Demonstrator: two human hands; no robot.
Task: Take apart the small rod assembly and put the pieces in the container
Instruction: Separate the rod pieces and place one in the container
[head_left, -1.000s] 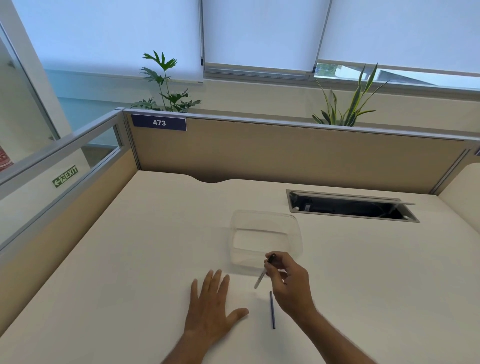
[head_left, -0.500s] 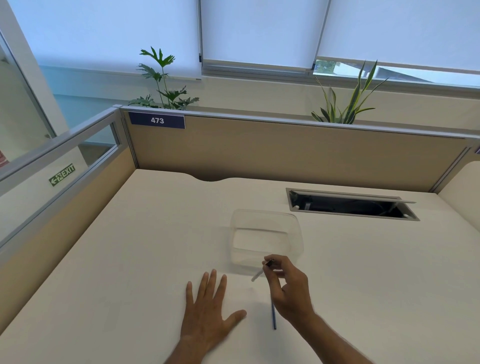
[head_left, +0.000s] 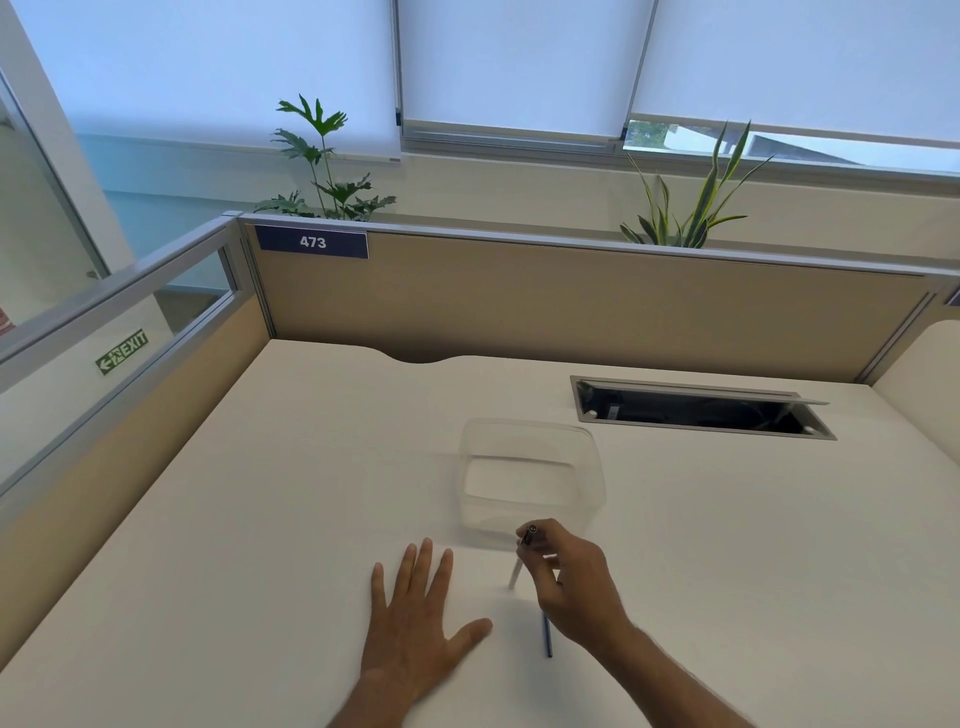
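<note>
Two readable labels: partition tag "473", green "EXIT" sign. Right hand pinches pale rod piece, now steeper, possibly tip-down on worktop, near container. Blue rod lies flat. Left hand splayed, unmoved.

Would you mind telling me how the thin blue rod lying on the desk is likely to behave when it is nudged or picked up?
The blue rod looks thin and round, so a sideways nudge would probably roll it across the smooth desk. It lies flat, so pinching it may be fiddly. It seems very light, and it looks straight, so likely stiff.
</note>
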